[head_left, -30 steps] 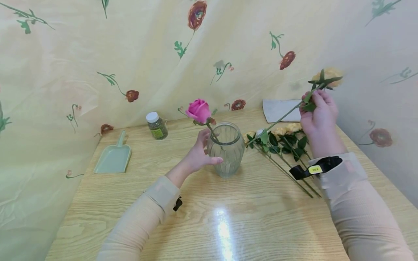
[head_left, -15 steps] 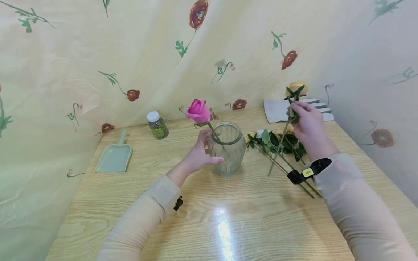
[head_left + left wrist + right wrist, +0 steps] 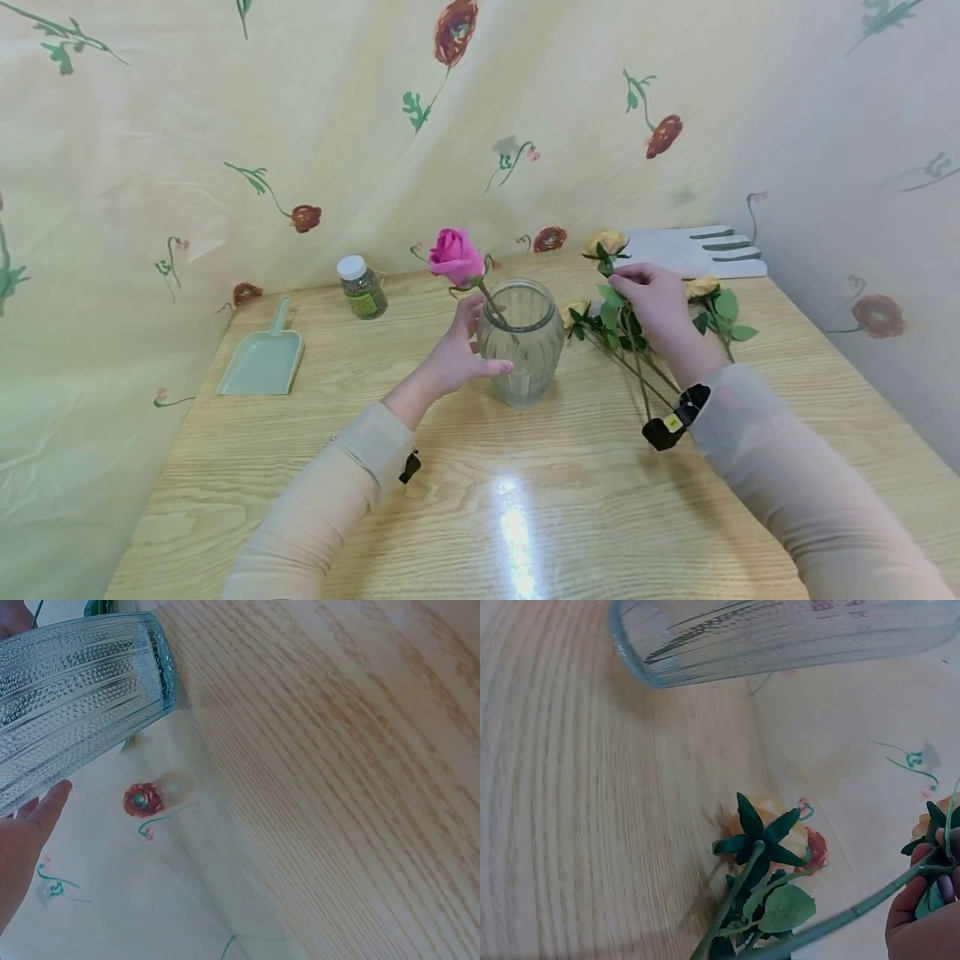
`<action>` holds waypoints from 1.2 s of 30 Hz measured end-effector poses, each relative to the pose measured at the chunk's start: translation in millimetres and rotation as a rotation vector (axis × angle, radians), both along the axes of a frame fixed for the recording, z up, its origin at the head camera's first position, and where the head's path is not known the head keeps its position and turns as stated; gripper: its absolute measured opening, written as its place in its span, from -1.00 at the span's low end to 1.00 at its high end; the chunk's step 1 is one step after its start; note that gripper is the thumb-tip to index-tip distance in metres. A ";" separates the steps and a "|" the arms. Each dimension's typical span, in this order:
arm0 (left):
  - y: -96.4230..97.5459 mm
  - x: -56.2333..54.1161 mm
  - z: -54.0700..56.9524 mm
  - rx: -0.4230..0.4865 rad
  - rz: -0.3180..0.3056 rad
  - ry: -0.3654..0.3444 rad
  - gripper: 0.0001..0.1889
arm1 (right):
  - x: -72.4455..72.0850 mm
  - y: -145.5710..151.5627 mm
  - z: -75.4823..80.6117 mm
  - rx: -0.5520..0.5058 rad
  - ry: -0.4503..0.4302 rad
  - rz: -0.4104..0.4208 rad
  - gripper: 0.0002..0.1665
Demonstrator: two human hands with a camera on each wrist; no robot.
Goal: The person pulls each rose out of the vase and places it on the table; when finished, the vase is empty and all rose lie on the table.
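My left hand (image 3: 459, 354) holds the ribbed glass vase (image 3: 536, 367) from its left, thumb on the near side and fingers behind. In the left wrist view the fingertips lie along the vase's textured wall (image 3: 82, 697). One pink rose (image 3: 456, 257) leans left in the vase, its stem inside the mouth. To the right of the vase, my right hand (image 3: 662, 310) pinches a yellow rose (image 3: 604, 242) just under its bloom. That rose's stem (image 3: 840, 919) slants down over other yellow roses (image 3: 576, 315) lying on the table.
A white glove (image 3: 663, 250) lies at the back right, against the floral cloth (image 3: 360, 125). At the back left stand a white-capped jar (image 3: 363, 290) and, lying flat, a pale green dustpan (image 3: 261, 367). The wooden table (image 3: 420, 533) stretches toward me.
My right hand has moved left and slightly lower with the yellow rose, whose stem now points down toward me. The glove is uncovered. My left hand stays on the vase.
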State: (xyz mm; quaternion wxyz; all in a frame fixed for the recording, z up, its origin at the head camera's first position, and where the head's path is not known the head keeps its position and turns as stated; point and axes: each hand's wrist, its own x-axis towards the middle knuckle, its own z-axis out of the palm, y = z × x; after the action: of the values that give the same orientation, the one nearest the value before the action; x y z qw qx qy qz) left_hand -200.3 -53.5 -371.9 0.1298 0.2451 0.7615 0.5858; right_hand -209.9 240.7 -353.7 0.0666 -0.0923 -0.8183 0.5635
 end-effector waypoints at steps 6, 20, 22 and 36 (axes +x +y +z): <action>-0.4 0.0 1.0 -0.019 -0.008 -0.010 -0.02 | -4.3 -9.4 -5.7 0.082 0.016 0.015 -0.54; -0.1 0.5 0.3 -0.008 -0.004 -0.006 -0.05 | -2.1 -21.5 -38.1 0.321 0.080 0.087 -0.68; 0.1 0.2 0.3 -0.011 -0.004 -0.002 -0.05 | -0.9 -23.5 -41.8 0.337 0.054 0.100 -0.67; 0.8 1.4 0.3 0.012 -0.002 0.005 -0.03 | 3.1 -35.4 -55.1 0.483 0.059 0.142 -0.73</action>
State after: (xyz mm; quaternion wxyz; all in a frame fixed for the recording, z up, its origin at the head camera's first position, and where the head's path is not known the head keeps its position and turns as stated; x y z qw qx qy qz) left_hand -198.9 -52.7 -371.6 0.1268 0.2480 0.7583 0.5894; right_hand -206.8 205.2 -408.8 0.0710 0.0004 -0.9312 0.3575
